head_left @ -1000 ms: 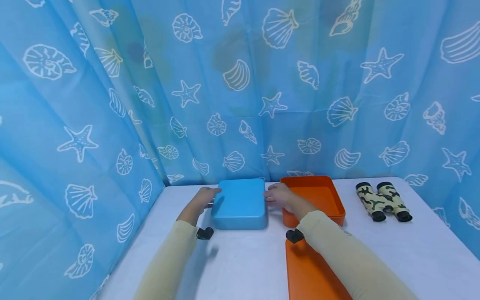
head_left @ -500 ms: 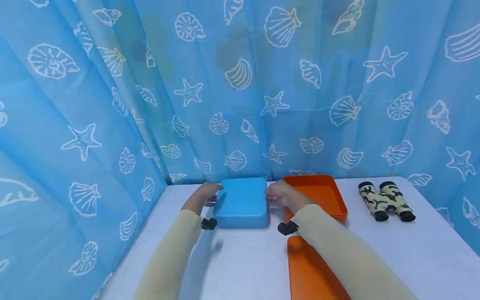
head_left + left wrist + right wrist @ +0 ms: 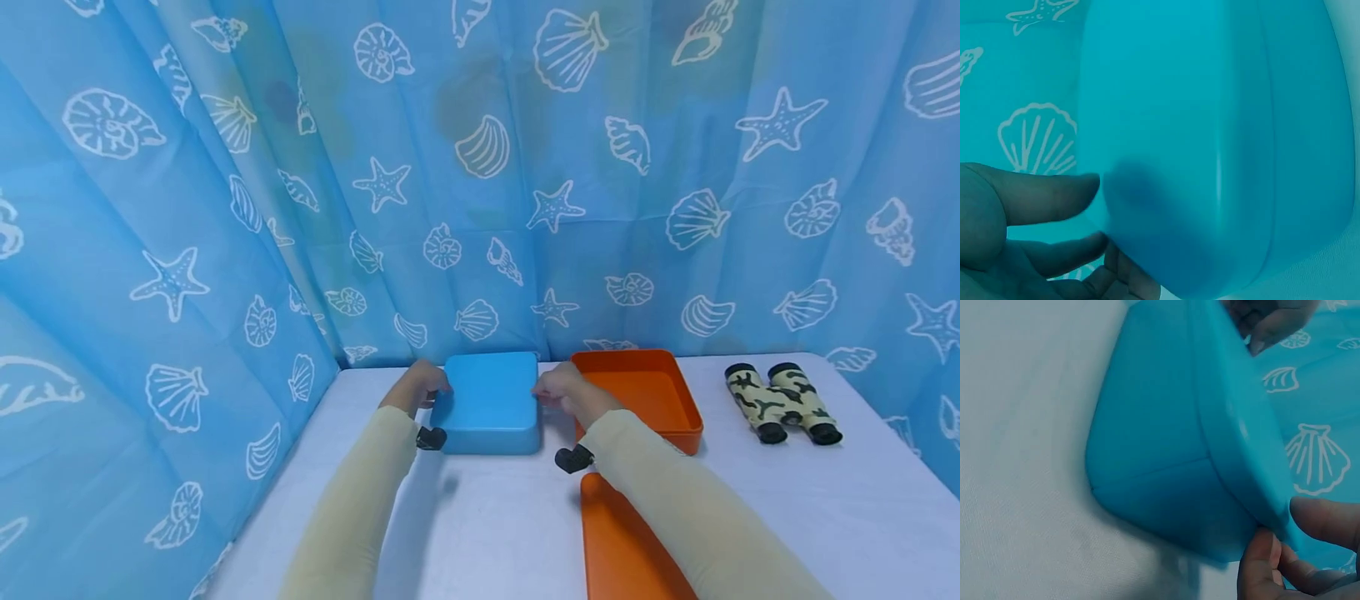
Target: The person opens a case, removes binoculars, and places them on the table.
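On the white table, a blue box (image 3: 1141, 425) sits with its blue lid (image 3: 486, 392) on top; the seam between them shows along the sides. My left hand (image 3: 420, 387) is at the lid's left edge. In the left wrist view, that thumb (image 3: 1054, 194) lies at the top edge and the fingers curl against the side below. On the opposite edge, my right hand (image 3: 566, 387) pinches the lid's rim. The right wrist view has the thumb (image 3: 1322, 519) on top of the rim and the index finger beneath it.
An open orange box (image 3: 637, 392) stands right of the blue one, partly behind my right arm. Nearer lies a flat orange lid (image 3: 622, 542), partly covered by the right forearm. Camouflage binoculars (image 3: 780, 402) rest at the far right. A blue shell-patterned curtain (image 3: 480, 208) hangs behind and at left.
Both hands have closed in on the lid's edges, their fingers curling further. The view has shifted slightly, while the blue box stays in place on the table.
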Demonstrator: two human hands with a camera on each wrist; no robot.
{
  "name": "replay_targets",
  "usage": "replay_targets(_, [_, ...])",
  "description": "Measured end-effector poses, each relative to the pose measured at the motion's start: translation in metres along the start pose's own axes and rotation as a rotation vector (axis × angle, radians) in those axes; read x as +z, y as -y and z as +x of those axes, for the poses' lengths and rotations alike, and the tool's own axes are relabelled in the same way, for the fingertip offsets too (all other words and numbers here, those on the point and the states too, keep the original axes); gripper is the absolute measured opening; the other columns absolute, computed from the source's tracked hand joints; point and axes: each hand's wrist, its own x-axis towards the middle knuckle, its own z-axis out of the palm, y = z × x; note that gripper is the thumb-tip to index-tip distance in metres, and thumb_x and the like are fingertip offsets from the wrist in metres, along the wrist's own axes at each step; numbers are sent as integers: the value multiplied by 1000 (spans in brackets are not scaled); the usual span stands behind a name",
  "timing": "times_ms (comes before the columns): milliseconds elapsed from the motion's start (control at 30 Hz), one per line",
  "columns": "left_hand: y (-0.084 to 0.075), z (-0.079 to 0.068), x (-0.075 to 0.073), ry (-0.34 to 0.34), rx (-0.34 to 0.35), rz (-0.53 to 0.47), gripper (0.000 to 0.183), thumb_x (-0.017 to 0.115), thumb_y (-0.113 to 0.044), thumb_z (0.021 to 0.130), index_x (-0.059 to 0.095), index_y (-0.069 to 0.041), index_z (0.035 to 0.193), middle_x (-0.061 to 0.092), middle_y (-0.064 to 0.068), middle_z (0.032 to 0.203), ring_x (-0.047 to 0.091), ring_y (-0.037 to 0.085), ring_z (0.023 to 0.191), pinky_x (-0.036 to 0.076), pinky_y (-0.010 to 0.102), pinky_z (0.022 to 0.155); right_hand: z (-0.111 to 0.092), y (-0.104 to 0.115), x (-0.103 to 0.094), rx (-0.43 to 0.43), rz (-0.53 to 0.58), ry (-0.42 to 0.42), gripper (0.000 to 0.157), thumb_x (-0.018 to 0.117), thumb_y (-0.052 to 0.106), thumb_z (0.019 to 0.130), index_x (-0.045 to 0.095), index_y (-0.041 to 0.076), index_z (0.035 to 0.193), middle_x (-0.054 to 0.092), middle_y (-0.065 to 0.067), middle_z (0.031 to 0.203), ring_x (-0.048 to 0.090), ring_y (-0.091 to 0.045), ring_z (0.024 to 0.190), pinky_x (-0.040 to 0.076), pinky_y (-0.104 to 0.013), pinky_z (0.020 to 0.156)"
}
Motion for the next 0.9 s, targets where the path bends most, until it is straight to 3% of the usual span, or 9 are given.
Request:
replay_targets(267, [4, -2, -1, 10, -66, 11, 58, 64, -1, 77, 37, 2, 129, 51, 20, 116, 53, 35, 99, 42, 49, 84, 4, -5, 4, 24, -102, -41, 51, 67, 2, 77, 41, -3, 120, 52, -14, 106, 53, -28, 89, 47, -35, 80])
replay_targets(400, [3, 1, -3, 15, -98, 19, 52, 66, -3, 75, 45, 4, 122, 54, 20, 112, 55, 35, 98, 44, 48, 82, 4, -4, 3, 14, -144, -34, 49, 67, 4, 77, 43, -4, 118, 54, -14, 104, 53, -28, 89, 46, -38, 82])
replay_targets(633, [1, 7, -5, 25, -74, 36, 46, 67, -6, 77, 49, 2, 119, 56, 18, 105, 57, 32, 88, 48, 45, 75, 3, -1, 0, 16, -137, 1, 50, 67, 6, 77, 42, -4, 119, 54, -14, 104, 54, -29, 89, 46, -38, 81])
replay_targets(900, [-4, 1, -16, 26, -45, -55, 46, 66, -4, 77, 46, 0, 118, 52, 18, 112, 52, 35, 100, 45, 47, 80, 6, 3, 3, -4, -137, -22, 39, 66, 4, 79, 46, -2, 112, 53, -14, 99, 53, -30, 85, 47, -37, 79])
